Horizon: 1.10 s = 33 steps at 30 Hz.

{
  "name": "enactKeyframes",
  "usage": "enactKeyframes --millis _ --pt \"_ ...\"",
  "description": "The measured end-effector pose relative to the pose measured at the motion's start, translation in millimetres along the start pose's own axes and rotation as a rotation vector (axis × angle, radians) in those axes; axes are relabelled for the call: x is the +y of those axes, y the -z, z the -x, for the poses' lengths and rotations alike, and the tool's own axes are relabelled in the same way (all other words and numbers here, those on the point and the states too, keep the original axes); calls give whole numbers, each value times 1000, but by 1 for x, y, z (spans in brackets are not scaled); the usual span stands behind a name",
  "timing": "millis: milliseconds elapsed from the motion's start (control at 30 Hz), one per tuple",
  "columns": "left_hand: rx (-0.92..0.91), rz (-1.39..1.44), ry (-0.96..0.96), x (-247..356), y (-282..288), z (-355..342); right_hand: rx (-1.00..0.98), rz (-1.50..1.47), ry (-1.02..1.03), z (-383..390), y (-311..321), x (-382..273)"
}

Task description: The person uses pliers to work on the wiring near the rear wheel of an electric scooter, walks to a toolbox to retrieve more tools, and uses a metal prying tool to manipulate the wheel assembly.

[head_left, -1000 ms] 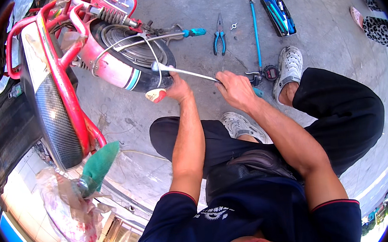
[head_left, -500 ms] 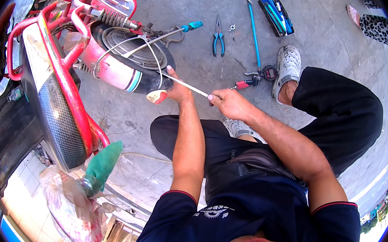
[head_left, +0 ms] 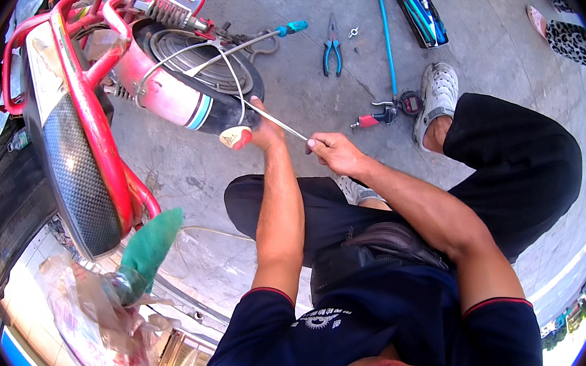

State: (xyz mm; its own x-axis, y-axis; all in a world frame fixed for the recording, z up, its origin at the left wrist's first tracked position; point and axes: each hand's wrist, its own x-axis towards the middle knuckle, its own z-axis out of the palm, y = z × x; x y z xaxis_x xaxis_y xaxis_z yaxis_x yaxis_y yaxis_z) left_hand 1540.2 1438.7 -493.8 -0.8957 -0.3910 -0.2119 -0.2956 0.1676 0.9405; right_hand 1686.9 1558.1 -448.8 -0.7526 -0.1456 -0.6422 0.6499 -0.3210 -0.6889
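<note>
A wheel with a black tyre point(head_left: 253, 82) sits under a pink mudguard point(head_left: 165, 100), low on the red vehicle. My left hand point(head_left: 268, 130) is wrapped round the near end of the tyre, thumb on top, other fingers mostly hidden. Closed round a slim metal lever point(head_left: 282, 123), my right hand point(head_left: 336, 153) holds it at the near end. The lever's far end meets the tyre edge beside my left thumb. A second lever with a teal handle point(head_left: 293, 28) lies across the wheel, its shaft reaching the rim. A thin pale cable point(head_left: 229, 72) loops over the wheel.
On the concrete floor lie pliers point(head_left: 331, 47), a small metal part point(head_left: 353, 32), a blue hose point(head_left: 388, 47) with a red-handled gauge point(head_left: 375, 118), and a black tool box point(head_left: 422, 17). At left are the red frame point(head_left: 94, 131), a green cloth point(head_left: 148, 253) and a plastic bag point(head_left: 88, 323).
My right hand has shifted slightly left, nearer the wheel, still holding the lever. My left hand keeps its place on the tyre. The view has shifted a little.
</note>
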Motion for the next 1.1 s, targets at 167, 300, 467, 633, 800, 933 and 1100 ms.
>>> enactKeyframes --millis 167,300,467,633,800,933,1100 --pt "-31 30 -343 -1 -12 1 68 -70 71 -16 -25 30" --pt "-25 -41 -245 0 -3 1 118 53 44 -13 -33 23" --pt "-60 -229 -324 -7 -3 -2 152 120 45 -10 -31 21" --pt "52 -316 -564 -39 1 -17 18 355 69 -22 43 -17" --pt "162 -207 -417 -36 -1 -12 217 721 -1 26 12 -99" --pt "50 -81 -334 -29 -7 -2 301 682 -47 37 0 -88" --pt "154 -68 -249 -18 -9 0 235 832 48 31 13 -117"
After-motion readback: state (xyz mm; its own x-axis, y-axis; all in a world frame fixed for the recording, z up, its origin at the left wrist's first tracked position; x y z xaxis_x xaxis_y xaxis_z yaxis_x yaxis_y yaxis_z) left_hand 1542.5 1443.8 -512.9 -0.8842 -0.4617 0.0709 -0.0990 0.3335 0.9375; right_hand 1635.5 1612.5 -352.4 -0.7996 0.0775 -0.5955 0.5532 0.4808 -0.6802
